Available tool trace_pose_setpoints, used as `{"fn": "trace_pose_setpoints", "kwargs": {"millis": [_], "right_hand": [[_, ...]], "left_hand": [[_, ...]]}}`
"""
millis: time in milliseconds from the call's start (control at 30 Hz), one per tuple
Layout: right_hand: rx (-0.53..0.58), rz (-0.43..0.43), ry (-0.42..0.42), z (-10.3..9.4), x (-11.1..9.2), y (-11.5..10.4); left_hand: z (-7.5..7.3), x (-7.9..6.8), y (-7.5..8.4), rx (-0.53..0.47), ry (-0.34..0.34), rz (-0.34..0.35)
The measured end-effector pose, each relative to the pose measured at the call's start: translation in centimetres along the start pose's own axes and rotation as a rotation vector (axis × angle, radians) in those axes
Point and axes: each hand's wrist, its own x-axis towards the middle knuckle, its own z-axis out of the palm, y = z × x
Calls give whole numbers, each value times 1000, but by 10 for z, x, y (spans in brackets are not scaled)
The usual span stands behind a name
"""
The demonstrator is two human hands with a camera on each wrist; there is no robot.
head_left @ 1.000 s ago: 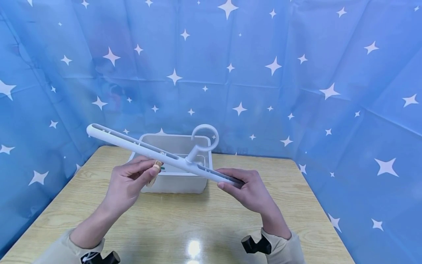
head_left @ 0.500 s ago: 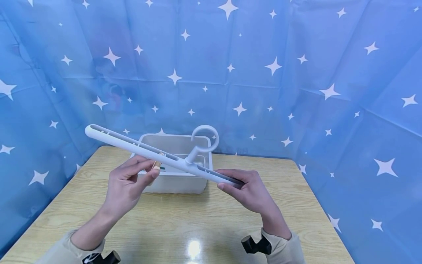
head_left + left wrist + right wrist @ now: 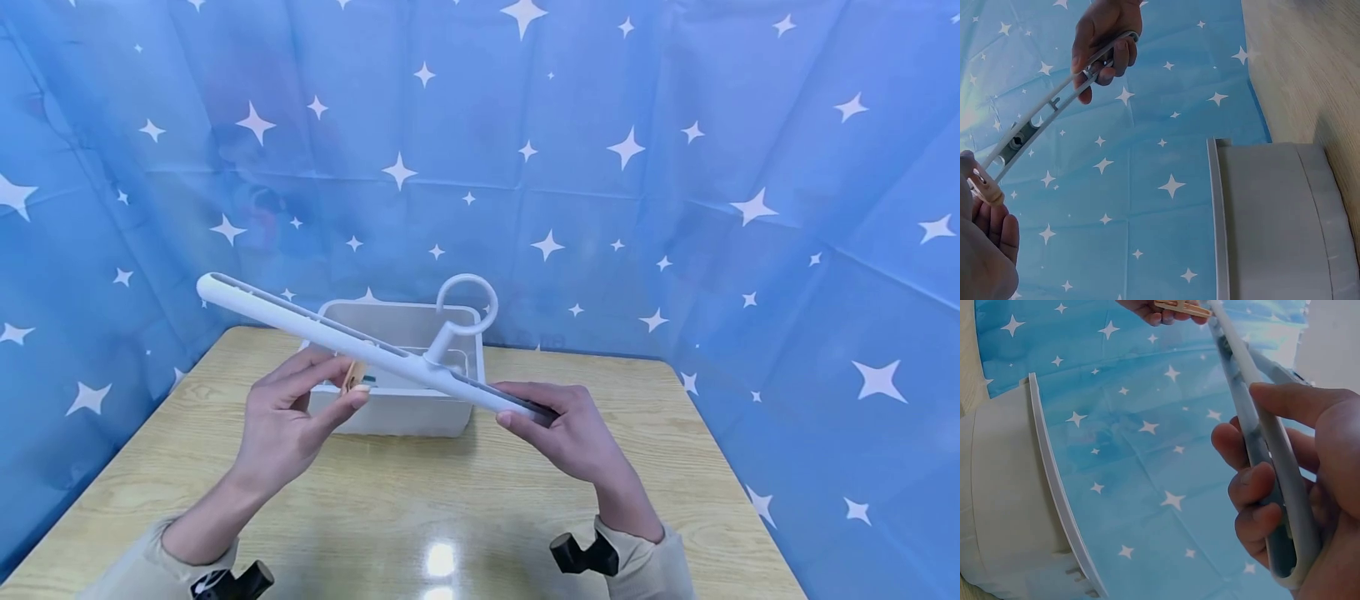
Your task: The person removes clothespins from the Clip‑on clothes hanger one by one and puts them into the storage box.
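My right hand [image 3: 566, 433] grips the right end of a white plastic clothes hanger [image 3: 315, 329], its fingers curled around the slotted bar in the right wrist view. The bar slopes up to the left, and its round hook [image 3: 480, 287] points upward. Between thumb and fingers, my left hand [image 3: 288, 417] pinches a wooden clothespin [image 3: 355, 377] just below the hanger's left half. In the left wrist view the clothespin [image 3: 986, 187] is close to the bar's lower side. Whether it bites on the bar cannot be told.
Behind the hanger, a white plastic basket [image 3: 405, 414] stands on the wooden table [image 3: 390, 500]. Something small and green shows inside it, partly hidden by the hanger. Blue star-patterned curtains [image 3: 480, 133] enclose the back and sides.
The clothespin has turned in my left fingers, which have shifted slightly. My right hand keeps its grip on the hanger. The whole view has tilted a little.
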Motion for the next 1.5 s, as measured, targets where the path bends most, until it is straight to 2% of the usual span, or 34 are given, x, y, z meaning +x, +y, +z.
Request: {"fn": "trace_pose_setpoints", "kwargs": {"millis": [233,500,800,1100,1300,1500], "right_hand": [[-16,4,13,1,1,-1],[5,34,36,0,1,-2],[9,50,47,0,1,-3],[15,48,46,0,2,-4],[20,46,50,0,2,-5],[21,42,51,0,1,-5]], "left_hand": [[0,0,-1,-86,-4,-1],[-3,-2,-1,58,-26,-37],[-6,-3,-5,99,-38,-51],[-12,-3,-10,227,-71,-125],[-12,-1,-14,232,-38,-158],[-15,0,-19,267,-48,-255]]}}
